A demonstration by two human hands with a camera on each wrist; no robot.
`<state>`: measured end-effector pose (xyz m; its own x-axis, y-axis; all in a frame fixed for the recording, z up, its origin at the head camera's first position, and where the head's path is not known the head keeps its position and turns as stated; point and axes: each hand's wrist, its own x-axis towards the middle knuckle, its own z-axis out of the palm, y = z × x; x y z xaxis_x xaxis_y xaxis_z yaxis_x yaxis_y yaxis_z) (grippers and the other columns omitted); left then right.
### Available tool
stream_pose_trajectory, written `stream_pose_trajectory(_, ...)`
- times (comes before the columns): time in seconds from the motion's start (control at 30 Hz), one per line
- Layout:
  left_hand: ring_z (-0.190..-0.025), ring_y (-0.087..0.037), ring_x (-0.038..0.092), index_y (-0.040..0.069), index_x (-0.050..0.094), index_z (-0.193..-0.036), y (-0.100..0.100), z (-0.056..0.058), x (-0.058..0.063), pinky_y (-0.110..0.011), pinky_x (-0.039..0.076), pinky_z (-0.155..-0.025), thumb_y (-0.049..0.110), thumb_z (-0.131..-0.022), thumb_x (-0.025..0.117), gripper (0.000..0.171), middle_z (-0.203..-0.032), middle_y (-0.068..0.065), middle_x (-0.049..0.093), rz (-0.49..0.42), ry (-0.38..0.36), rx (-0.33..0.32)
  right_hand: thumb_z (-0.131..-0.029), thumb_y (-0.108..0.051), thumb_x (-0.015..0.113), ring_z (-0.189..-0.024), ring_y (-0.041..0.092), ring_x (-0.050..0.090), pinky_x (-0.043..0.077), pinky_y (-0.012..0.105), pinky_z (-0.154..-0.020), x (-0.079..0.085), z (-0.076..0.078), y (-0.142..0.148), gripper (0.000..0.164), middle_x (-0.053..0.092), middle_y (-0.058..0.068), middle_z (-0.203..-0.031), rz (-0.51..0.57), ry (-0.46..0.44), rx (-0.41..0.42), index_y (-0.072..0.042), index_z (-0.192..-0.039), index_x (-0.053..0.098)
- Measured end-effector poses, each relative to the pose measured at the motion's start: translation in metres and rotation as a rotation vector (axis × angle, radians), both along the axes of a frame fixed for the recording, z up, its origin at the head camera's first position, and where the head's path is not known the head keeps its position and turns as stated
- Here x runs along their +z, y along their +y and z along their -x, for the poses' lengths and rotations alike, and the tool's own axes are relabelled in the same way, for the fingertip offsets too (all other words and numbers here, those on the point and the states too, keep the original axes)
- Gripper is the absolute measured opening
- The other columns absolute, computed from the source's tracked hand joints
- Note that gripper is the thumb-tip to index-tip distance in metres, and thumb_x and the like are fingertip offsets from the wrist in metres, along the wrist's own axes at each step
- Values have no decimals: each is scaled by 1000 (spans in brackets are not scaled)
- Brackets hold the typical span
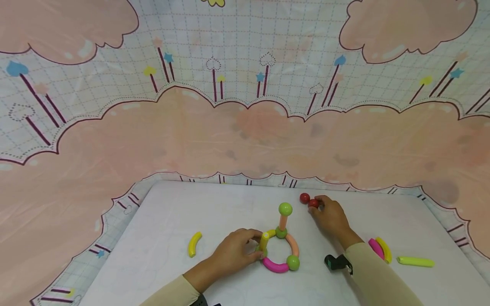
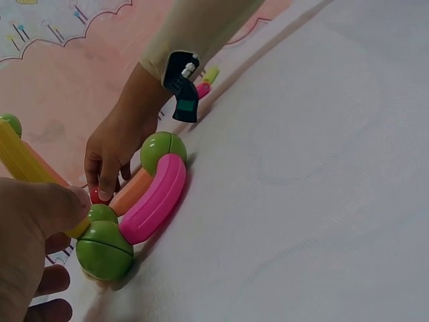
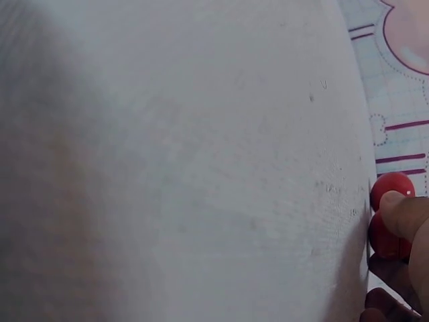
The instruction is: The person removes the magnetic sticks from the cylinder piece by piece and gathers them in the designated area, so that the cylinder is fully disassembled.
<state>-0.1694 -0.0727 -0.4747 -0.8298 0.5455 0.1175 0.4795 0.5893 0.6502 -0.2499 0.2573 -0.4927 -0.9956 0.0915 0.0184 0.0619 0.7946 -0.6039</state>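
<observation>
A ring of curved rods and green balls lies on the white table; its pink curved rod (image 1: pixel 276 266) is nearest me and its orange curved rod (image 1: pixel 293 245) is on the right. From the ring's far side rises an orange rod (image 1: pixel 283 222) topped by a green ball (image 1: pixel 285 208). At the ring's left, my left hand (image 1: pixel 236 251) holds an upright yellow rod (image 1: pixel 264 241), thumb against it, above a green ball (image 2: pixel 105 249). Farther back, my right hand (image 1: pixel 332 217) pinches a red ball (image 1: pixel 313 203). A second red ball (image 1: pixel 304 198) touches it on the left.
A yellow curved rod (image 1: pixel 194 244) lies left of my left hand. Beyond my right forearm are another yellow curved rod (image 1: pixel 384 250), a pink curved rod (image 1: pixel 376 248) and a straight lime-green rod (image 1: pixel 415 261). A patterned cloth backdrop (image 1: pixel 245 144) borders the table's far edge.
</observation>
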Motion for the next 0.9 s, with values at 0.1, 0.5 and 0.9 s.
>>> stream_pose_trajectory(0.1,-107,-8,62,19,67,-128,0,0,0,-32,52,-91,32,-89,82,43,-109,21,68,-1,2,-2,-98,-25,70,-117,41,55,44,59,-101,0,0,0,53,61,26,-130,-8,3,4,1,-141,53)
stream_pose_trajectory(0.5,-108,-9,62,18,65,-131,-4,0,-2,-32,52,-93,35,-90,81,48,-110,21,67,-18,-7,-32,-100,-34,67,-134,46,45,37,63,-108,6,-8,5,63,55,23,-143,32,-49,-32,-3,-150,45)
stream_pose_trajectory(0.9,-114,-13,61,14,61,-138,-14,7,6,-38,51,-97,-2,-94,53,47,-117,11,69,-73,9,-67,-102,-29,65,-111,44,62,52,56,-93,27,-26,4,51,62,21,-136,93,159,33,-2,-143,52)
